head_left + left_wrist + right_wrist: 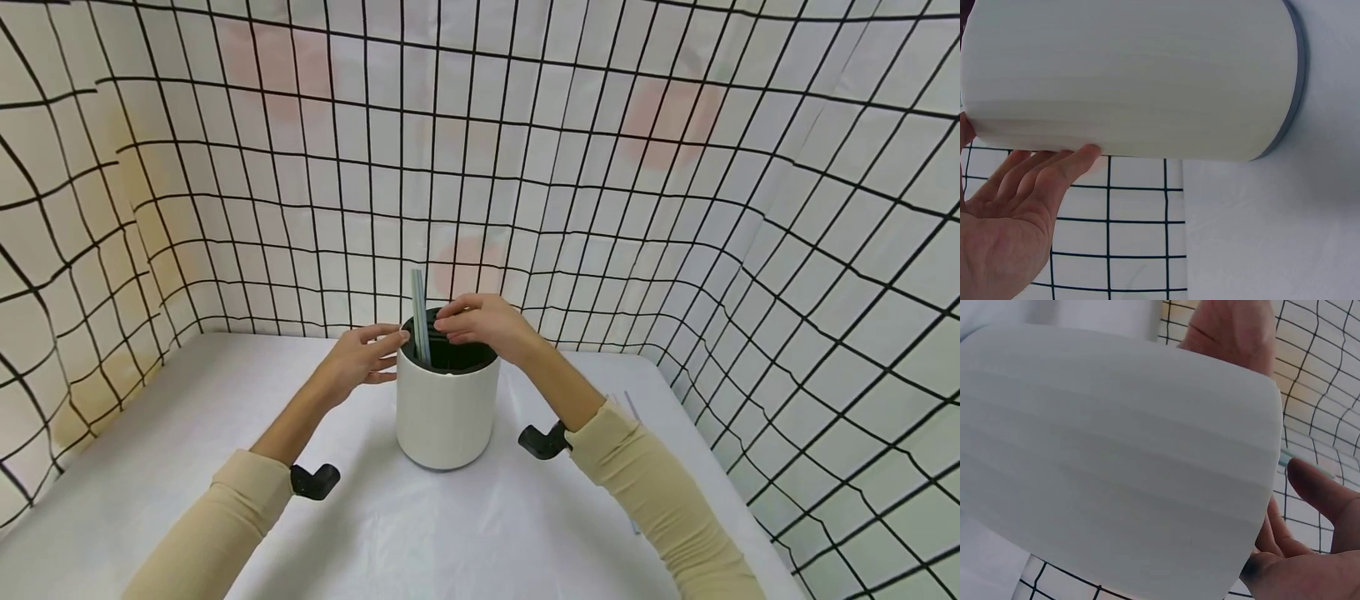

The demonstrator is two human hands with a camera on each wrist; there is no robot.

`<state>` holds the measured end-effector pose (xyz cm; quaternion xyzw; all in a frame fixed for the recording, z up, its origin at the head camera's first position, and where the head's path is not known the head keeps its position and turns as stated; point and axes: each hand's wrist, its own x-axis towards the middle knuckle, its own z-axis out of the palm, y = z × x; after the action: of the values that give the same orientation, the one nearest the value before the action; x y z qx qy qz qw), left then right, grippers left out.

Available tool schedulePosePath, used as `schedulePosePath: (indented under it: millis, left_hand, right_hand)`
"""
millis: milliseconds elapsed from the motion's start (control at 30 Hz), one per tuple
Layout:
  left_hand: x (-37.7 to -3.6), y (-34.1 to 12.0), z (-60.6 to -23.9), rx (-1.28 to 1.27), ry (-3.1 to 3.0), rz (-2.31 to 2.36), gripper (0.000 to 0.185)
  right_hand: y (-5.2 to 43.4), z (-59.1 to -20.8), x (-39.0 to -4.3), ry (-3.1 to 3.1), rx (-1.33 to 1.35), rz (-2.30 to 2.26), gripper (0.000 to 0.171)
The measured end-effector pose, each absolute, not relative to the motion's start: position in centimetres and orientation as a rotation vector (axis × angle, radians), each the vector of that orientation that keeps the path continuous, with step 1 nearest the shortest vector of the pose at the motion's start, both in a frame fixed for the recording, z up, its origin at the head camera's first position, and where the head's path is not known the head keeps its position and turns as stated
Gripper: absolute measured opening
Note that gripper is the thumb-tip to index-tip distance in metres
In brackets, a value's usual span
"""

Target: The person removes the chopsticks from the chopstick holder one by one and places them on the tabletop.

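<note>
A white cylindrical container (447, 417) with a black rim and dark inside stands upright on the white table. Several thin pale blue-green sticks (420, 317) rise from its left part, leaning against the rim. My left hand (360, 362) is at the container's left side, thumb by the rim and relaxed fingers along the outer wall; in the left wrist view a fingertip (1091, 150) meets that wall. Over the right back of the opening is my right hand (483, 321), fingers loosely bent. In the right wrist view its thumb (1310, 481) stands apart from the fingers, some hidden behind the container.
Black wire grid panels (465, 167) enclose the table at the back and both sides, with white cloth behind them. More thin pale sticks (632, 406) lie on the table (450, 533) at right, partly hidden by the right forearm. Both wrists carry small black mounts (316, 482).
</note>
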<state>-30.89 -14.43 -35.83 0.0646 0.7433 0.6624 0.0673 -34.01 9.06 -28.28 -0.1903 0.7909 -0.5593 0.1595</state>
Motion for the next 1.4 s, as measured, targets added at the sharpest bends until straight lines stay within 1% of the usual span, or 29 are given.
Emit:
schedulePosePath:
  millis: [467,1200,1400]
  left_hand:
    - [-30.9,-14.4,-35.9,0.195,2.231,1.998,0.067]
    - [-31.0,-14.5,-35.9,0.197,2.243,1.995,0.07]
    - [-30.9,-14.4,-35.9,0.193,2.226,2.008,0.068]
  right_hand:
    - [7.3,-28.8,-33.4,2.47,-0.641,-1.425,0.023]
    - [7.2,-29.5,-33.0,2.56,-0.567,-1.472,0.019]
    - [7.5,-29.3,-32.8,2.483,-0.517,-1.636,0.017]
